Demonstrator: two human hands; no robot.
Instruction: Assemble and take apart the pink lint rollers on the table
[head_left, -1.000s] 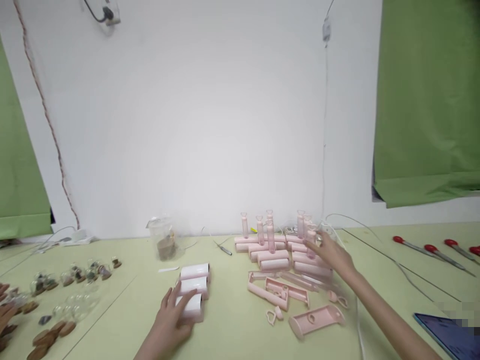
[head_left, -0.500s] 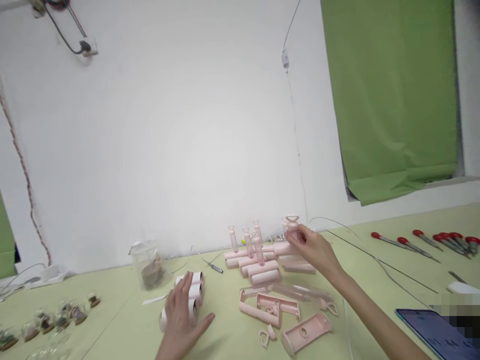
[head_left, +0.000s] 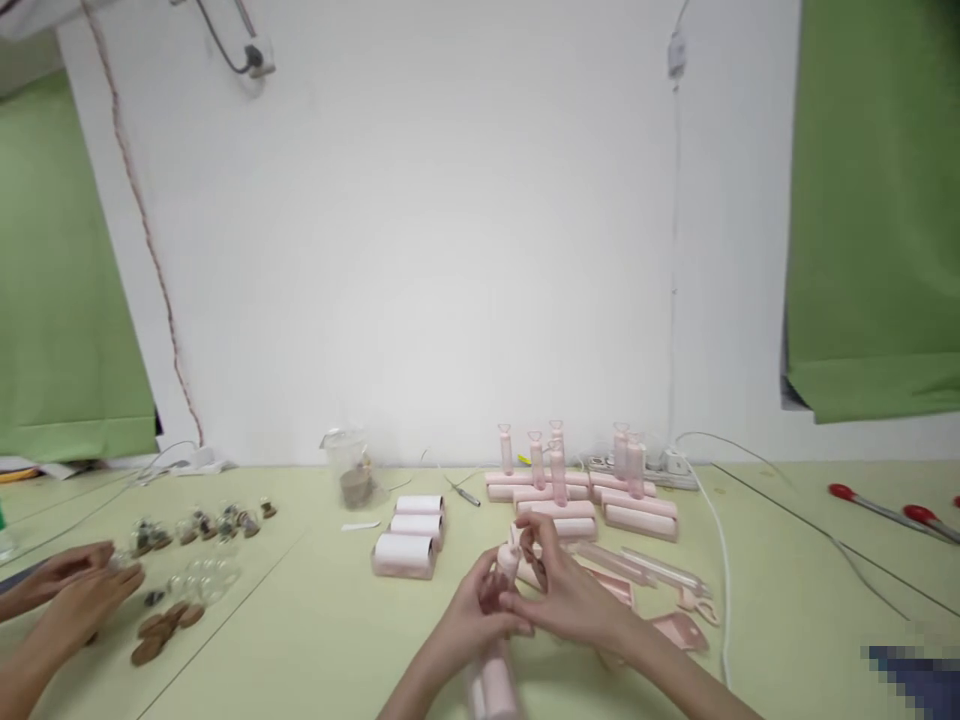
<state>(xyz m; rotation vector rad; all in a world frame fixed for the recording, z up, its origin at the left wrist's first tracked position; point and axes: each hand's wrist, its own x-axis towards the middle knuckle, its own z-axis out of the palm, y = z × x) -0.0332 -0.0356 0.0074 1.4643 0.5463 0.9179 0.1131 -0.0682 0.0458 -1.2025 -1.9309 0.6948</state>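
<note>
Close in front of me, my left hand [head_left: 487, 605] is closed round a small clear pink tube [head_left: 493, 592]. My right hand [head_left: 559, 590] pinches at its pale pink cap [head_left: 508, 557], fingertips against the top. Partly covered by my hands, a larger pink cylinder [head_left: 496, 682] lies below the tube. Several similar tubes with heart-shaped tops, such as one tube [head_left: 557, 475], stand at the back on pink half-round cases [head_left: 559, 510]. Beside my right hand lie clear sleeves [head_left: 660, 572], an open pink case [head_left: 681, 630] and a heart-shaped ring piece [head_left: 699, 604].
Left of my hands lie several white rolls in pink cases [head_left: 405, 555]. A plastic bag [head_left: 352, 480] with brown contents stands by the wall. At far left another person's hands [head_left: 82, 600] work near small glass domes [head_left: 202, 575] and brown discs [head_left: 161, 630]. A white cable [head_left: 724, 570] crosses the right side.
My view has turned left. My right hand has come from the standing tubes at the back to the front, and my left hand has left the white rolls. Both now hold one tube.
</note>
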